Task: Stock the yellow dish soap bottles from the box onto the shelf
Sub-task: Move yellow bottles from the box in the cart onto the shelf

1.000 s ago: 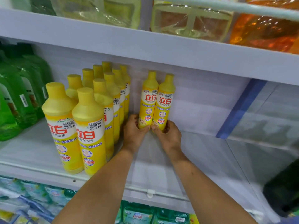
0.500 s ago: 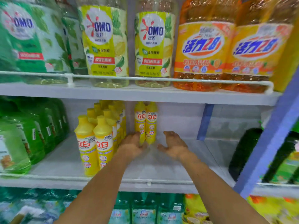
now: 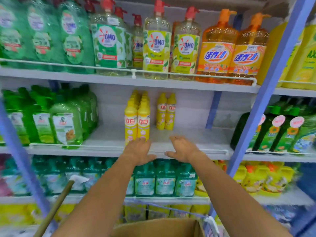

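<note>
Left hand (image 3: pixel 139 151): flat, palm down, fingers straight, holding nothing; its fingertips overlap the foot of the front yellow bottles, contact unclear.
Right hand (image 3: pixel 183 148): fingers loosely spread, empty, beside the left one, over the shelf's front edge.
Rows (image 3: pixel 136 120): yellow bottles upright in two files, running front to back.
Pair (image 3: pixel 165 112): two more yellow bottles, upright, touching each other, at the back just right of the rows.
Shelf (image 3: pixel 196 134): bare white right of the pair.
Box (image 3: pixel 159 227): brown cardboard, below the arms; inside hidden.
Green bottles (image 3: pixel 65 124): left on the same shelf.
</note>
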